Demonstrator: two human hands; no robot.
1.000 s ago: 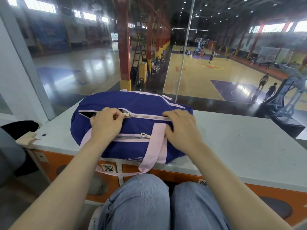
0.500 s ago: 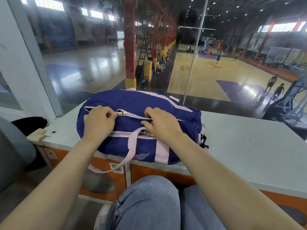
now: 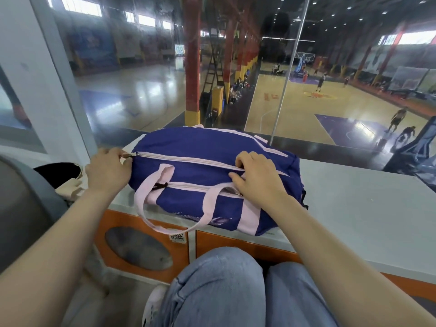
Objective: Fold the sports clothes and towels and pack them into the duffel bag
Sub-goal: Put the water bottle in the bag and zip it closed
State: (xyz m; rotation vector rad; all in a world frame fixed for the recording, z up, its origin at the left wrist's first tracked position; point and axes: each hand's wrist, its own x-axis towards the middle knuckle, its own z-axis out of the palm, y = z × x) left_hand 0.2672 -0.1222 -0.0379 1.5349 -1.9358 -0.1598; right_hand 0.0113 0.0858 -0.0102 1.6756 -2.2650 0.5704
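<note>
A blue duffel bag [image 3: 203, 149] with pale pink straps and zips lies on the white counter [image 3: 368, 208] in front of me. Its top zip runs shut along the bag's whole length. My left hand [image 3: 107, 172] is at the bag's left end, pinching the zip pull [image 3: 128, 155]. My right hand [image 3: 256, 178] presses down on the bag's right part, fingers bent on the fabric by the zip line. One pink handle [image 3: 151, 208] hangs over the counter's front edge. No clothes or towels are in sight.
The counter has orange fronts with round windows [image 3: 139, 249] below. A glass wall behind it overlooks a basketball court with players. A beige tote [image 3: 73, 185] and a grey seat [image 3: 26, 208] sit at my left. My knees in jeans [image 3: 224, 291] are against the counter.
My left hand has drawn the zip pull leftward from mid-bag to the bag's left end, shutting the top opening. My right hand shifted along the bag, and a handle now hangs down in front.
</note>
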